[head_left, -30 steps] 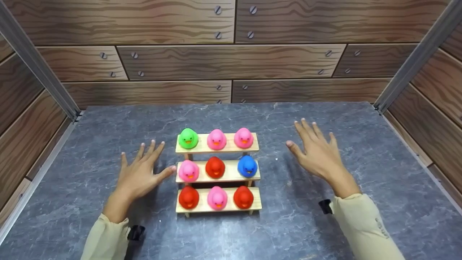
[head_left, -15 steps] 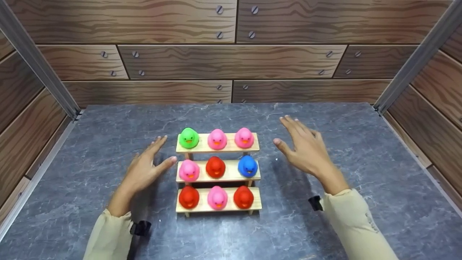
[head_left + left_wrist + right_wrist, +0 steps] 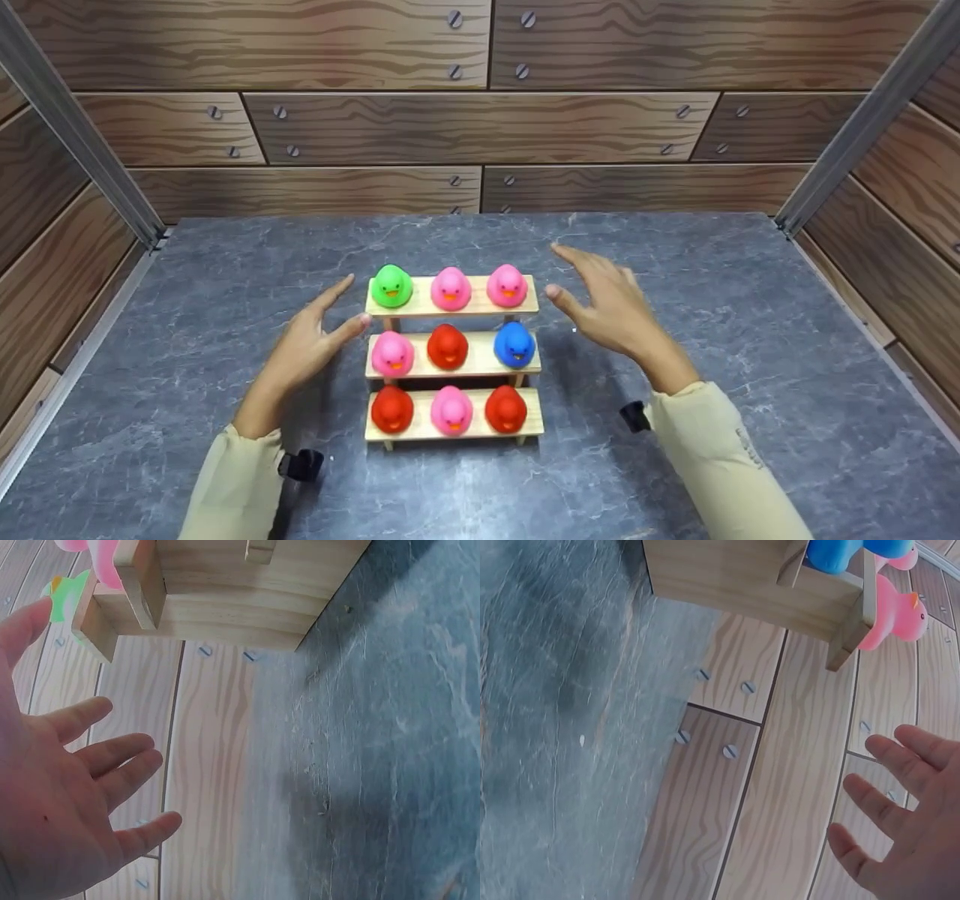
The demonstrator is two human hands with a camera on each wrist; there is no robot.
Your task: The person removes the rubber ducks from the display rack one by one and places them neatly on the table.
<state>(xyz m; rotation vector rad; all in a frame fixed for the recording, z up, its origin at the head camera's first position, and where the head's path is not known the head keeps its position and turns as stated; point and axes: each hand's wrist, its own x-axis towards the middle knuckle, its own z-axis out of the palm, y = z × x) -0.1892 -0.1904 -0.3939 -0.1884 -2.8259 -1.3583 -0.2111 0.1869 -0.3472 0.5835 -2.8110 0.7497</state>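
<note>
A three-tier wooden stand [image 3: 480, 365] holds several rubber ducks in three rows. Across the top tier sit a green duck [image 3: 391, 286] and two pink ones. The middle tier bears a pink duck [image 3: 392, 355], a red duck [image 3: 448, 347] and a blue duck [image 3: 514, 345]. Two red ducks flank a pink duck [image 3: 451, 410] on the lowest tier. My left hand [image 3: 306, 346], fingers extended and holding nothing, is just left of the stand, thumb tip near its upper left side. To the right, my right hand [image 3: 607, 311] is spread likewise, its thumb close to the top tier's right end.
The stand is on a grey marbled tabletop [image 3: 465, 495]. Wood-patterned panels [image 3: 480, 127] wall the back and both sides, with metal posts [image 3: 855, 112] at the rear corners. Each wrist wears a black device, such as the left wrist device [image 3: 301, 466].
Both hands have moved inward toward the stand, the left going right and the right going left, and turned their palms more toward each other. The ducks and stand have stayed put.
</note>
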